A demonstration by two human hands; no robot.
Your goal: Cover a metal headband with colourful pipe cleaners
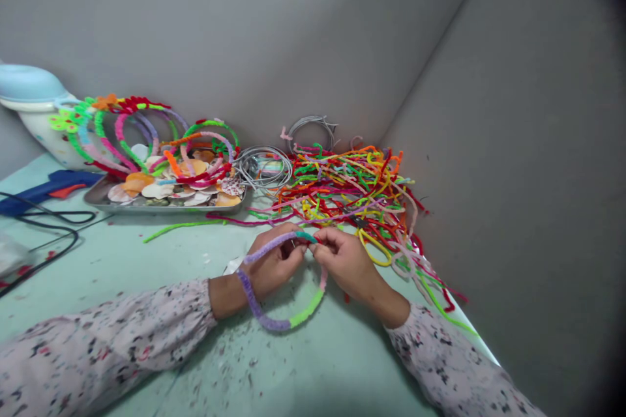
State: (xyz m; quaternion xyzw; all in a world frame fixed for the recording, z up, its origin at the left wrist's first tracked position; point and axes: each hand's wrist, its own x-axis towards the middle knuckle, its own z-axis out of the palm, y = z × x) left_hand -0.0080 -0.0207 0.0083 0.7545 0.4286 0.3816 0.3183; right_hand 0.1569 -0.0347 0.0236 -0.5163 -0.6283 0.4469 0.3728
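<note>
A ring wrapped in pipe cleaner, in purple, lilac, green, pink and teal stretches, hangs between my two hands. My left hand is closed in a pinch on the ring's upper part, beside the teal stretch. Close against it, my right hand pinches at the same spot, where a bit of red pipe cleaner shows between the fingertips. The fingers hide the exact join there. Below the hands the ring's lower curve hangs over the pale green table.
Behind my hands lies a heap of loose pipe cleaners. Left of it are wire coils and a metal tray of shells and finished-looking rings. A blue glue gun with a black cord and a light-blue-lidded container stand farther left. Grey walls enclose the table.
</note>
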